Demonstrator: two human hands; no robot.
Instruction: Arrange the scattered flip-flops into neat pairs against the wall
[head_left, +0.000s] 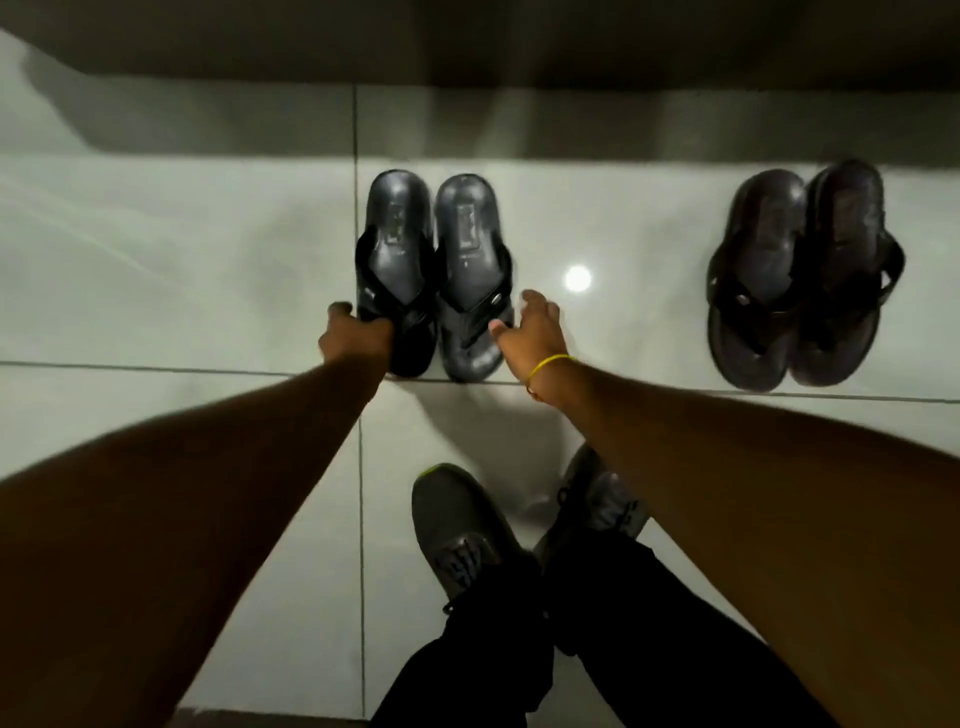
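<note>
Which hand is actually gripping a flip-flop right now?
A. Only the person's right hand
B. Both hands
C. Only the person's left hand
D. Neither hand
C. The left hand is closed in a grip on the toe end of the left flip-flop of the middle pair, while the right hand is spread open beside the right flip-flop, at most brushing its edge.

left hand (353, 335) gripping left flip-flop (397, 270), dark pair (802, 275) right
</note>
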